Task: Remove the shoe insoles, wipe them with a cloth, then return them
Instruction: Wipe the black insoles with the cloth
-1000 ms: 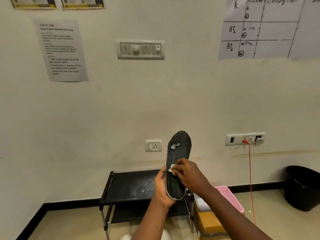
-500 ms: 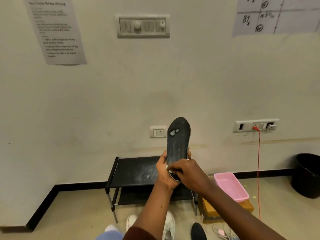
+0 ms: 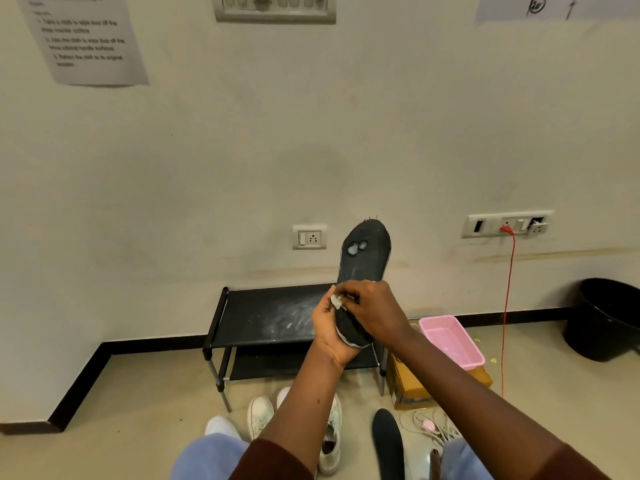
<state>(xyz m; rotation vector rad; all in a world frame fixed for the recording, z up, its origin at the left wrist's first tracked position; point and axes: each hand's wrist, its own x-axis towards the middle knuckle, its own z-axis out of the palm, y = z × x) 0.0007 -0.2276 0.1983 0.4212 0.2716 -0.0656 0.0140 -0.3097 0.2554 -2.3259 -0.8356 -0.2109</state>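
The left hand (image 3: pixel 329 327) grips the upright black insole (image 3: pixel 363 261) at its heel — the right hand (image 3: pixel 375 311) pinches a white cloth (image 3: pixel 336 301) against it, above the black rack (image 3: pixel 270 317).

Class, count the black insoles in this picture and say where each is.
2. One insole stands upright in the left hand, the right hand pressing a cloth on it; a second insole lies on the floor.

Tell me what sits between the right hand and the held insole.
A small white cloth, pinched by the right hand against the black insole that the left hand grips; the head view shows it.
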